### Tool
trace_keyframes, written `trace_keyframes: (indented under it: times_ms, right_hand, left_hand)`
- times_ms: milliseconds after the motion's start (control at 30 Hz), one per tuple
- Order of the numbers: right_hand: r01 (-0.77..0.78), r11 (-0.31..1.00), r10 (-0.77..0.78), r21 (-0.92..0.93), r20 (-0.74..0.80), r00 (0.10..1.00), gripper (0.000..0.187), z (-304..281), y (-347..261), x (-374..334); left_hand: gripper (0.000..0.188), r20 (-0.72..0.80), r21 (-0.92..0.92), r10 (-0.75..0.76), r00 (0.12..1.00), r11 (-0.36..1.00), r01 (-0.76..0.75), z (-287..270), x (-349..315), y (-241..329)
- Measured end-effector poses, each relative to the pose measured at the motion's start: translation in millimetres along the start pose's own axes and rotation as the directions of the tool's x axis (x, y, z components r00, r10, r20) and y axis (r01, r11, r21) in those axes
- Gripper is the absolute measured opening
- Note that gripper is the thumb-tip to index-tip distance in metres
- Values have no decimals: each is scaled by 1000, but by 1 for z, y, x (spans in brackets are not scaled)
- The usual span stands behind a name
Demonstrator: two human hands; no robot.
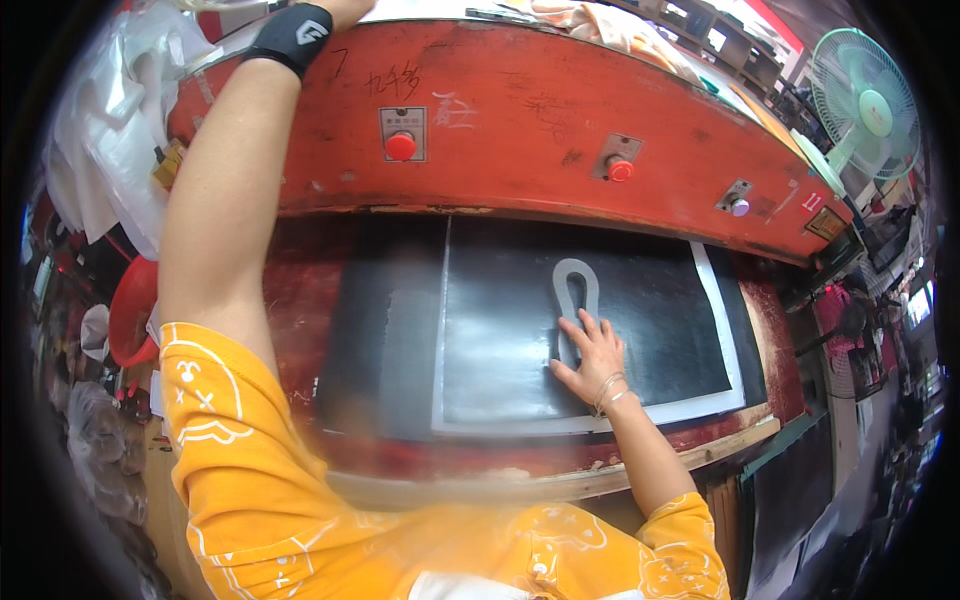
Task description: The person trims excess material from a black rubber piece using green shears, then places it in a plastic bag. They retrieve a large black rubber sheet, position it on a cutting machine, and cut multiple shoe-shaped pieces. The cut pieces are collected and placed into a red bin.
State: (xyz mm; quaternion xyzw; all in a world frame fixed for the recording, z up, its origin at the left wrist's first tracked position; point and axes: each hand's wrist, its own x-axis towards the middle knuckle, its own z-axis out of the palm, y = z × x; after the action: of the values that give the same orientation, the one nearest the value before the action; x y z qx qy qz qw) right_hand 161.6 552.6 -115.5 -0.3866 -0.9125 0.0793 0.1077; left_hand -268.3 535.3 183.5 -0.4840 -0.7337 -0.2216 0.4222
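On a black sheet lies a grey, long, narrow loop-shaped piece, like a cutting die, with its rounded end pointing away from me. My right hand is over its lower part. The fingers are spread and touch the loop, with the thumb at its left side; the palm hides the near end. My left arm reaches far forward up the left side, a black wristband round the wrist. Only part of my left hand shows at the top edge, above the red machine beam; its fingers are out of sight.
A red machine beam with a red push button and other buttons spans the far side. White strips border the black sheet. A green fan stands far right; plastic sheeting and a red tub are at left.
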Motion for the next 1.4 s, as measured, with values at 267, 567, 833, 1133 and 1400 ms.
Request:
trace_keyframes:
  times_ms: [267, 567, 833, 1133, 1400]
  right_hand:
    - [91, 996, -91, 10, 19, 996, 72, -2, 10, -4]
    - [147, 988, -149, 36, 60, 987, 75, -11, 29, -1]
    - [125, 960, -116, 252, -51, 992, 60, -18, 1, -2]
    - [300, 934, -277, 195, -137, 951, 61, 22, -96, 29]
    - [273, 960, -259, 62, -170, 951, 60, 43, -108, 31]
  left_hand:
    - [35, 254, -836, 531, 808, 541, -93, -15, -274, 115]
    - [34, 532, -618, 253, 808, 768, 166, -38, -426, 177]
    - [22, 492, -734, 111, 864, 586, 343, -49, -430, 167]
    - [18, 462, -727, 52, 885, 594, 344, -46, -436, 165]
    - [19, 470, -726, 35, 882, 584, 363, -47, -433, 162]
